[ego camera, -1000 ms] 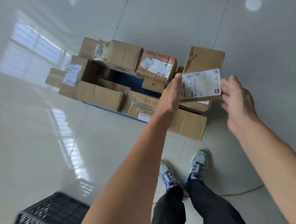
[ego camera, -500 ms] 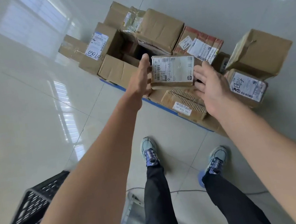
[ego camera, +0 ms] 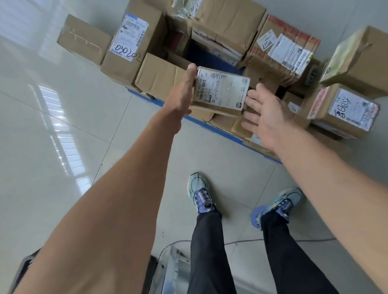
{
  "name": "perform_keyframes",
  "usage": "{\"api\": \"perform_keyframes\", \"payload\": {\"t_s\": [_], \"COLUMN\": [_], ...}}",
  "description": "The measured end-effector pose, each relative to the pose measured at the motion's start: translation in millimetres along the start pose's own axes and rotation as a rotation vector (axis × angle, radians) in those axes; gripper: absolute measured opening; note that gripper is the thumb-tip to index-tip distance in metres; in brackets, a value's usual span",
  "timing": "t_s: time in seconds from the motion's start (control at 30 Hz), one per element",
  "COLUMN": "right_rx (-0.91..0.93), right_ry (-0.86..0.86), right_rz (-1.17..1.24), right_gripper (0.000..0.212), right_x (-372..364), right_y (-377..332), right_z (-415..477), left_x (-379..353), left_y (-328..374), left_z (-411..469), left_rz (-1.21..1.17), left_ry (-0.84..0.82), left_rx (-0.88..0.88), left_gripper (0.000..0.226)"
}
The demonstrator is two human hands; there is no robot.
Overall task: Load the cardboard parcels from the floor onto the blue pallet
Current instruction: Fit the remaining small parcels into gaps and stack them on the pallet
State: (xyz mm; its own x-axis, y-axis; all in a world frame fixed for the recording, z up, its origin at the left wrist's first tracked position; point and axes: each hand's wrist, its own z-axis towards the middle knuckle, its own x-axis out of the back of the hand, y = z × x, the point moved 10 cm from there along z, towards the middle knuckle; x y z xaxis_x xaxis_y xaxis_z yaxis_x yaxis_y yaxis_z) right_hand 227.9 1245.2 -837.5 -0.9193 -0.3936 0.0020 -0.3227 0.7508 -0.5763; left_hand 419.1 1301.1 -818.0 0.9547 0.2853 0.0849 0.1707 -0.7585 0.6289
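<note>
A small flat cardboard parcel (ego camera: 222, 88) with a white shipping label faces up, tilted, just above the boxes at the front edge of the blue pallet (ego camera: 222, 132). My left hand (ego camera: 182, 91) grips its left edge. My right hand (ego camera: 268, 117) is spread open at its lower right corner and holds nothing; I cannot tell whether it touches the parcel. Several cardboard parcels crowd the pallet, among them a box marked 03020 (ego camera: 130, 44), a large plain box (ego camera: 227, 16) and a red-taped box (ego camera: 284, 53).
Two more boxes sit at the right, a plain one (ego camera: 369, 59) above a box with a handwritten label (ego camera: 346, 112). My shoes stand on glossy tile just short of the pallet. A black crate (ego camera: 23, 265), a metal frame (ego camera: 170, 273) and a thin cable (ego camera: 311, 240) lie behind my feet.
I have stepped up to the pallet, which now looks larger and nearer. The small parcel has come down toward the front boxes, and my right hand has slipped to its lower right corner.
</note>
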Motion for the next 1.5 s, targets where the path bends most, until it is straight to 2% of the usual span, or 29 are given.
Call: {"api": "perform_keyframes", "payload": {"t_s": [0.17, 0.27, 0.4, 0.53, 0.63, 0.77, 0.87, 0.97, 1.1, 1.27, 1.5], "right_rx": [0.026, 0.051, 0.083, 0.113, 0.129, 0.153, 0.179, 0.185, 0.188, 0.201, 0.188], "right_ry": [0.052, 0.057, 0.012, -0.059, -0.105, -0.159, -0.184, -0.199, -0.201, -0.203, -0.198], "right_rz": [-0.037, -0.147, -0.324, -0.484, -0.541, -0.56, -0.559, -0.575, -0.647, -0.685, -0.667], "right_gripper": [0.058, 0.057, 0.059, 0.058, 0.057, 0.061, 0.055, 0.053, 0.055, 0.062, 0.052], "right_x": [8, 14, 13, 5, 2, 0, -3, -2, 6, 18, 25], "right_y": [-14, -28, -46, -60, -65, -68, -72, -72, -66, -62, -57], "right_z": [7, 8, 15, 23, 30, 36, 43, 51, 57, 65, 77], "left_x": [0, -8, -33, -57, -69, -71, -70, -75, -87, -96, -99], "left_y": [-10, -28, -51, -74, -80, -80, -79, -78, -82, -81, -84], "left_z": [-2, -7, -18, -24, -23, -19, -16, -15, -11, -9, -6], "left_rz": [-0.092, -0.233, -0.445, -0.615, -0.688, -0.725, -0.737, -0.733, -0.729, -0.701, -0.702], "left_ry": [0.019, 0.045, 0.051, 0.097, 0.123, 0.185, 0.218, 0.219, 0.226, 0.218, 0.226], "left_rx": [0.006, 0.06, 0.101, 0.163, 0.163, 0.128, 0.123, 0.127, 0.144, 0.13, 0.14], "left_gripper": [0.054, 0.063, 0.059, 0.067, 0.061, 0.052, 0.056, 0.051, 0.062, 0.058, 0.059]}}
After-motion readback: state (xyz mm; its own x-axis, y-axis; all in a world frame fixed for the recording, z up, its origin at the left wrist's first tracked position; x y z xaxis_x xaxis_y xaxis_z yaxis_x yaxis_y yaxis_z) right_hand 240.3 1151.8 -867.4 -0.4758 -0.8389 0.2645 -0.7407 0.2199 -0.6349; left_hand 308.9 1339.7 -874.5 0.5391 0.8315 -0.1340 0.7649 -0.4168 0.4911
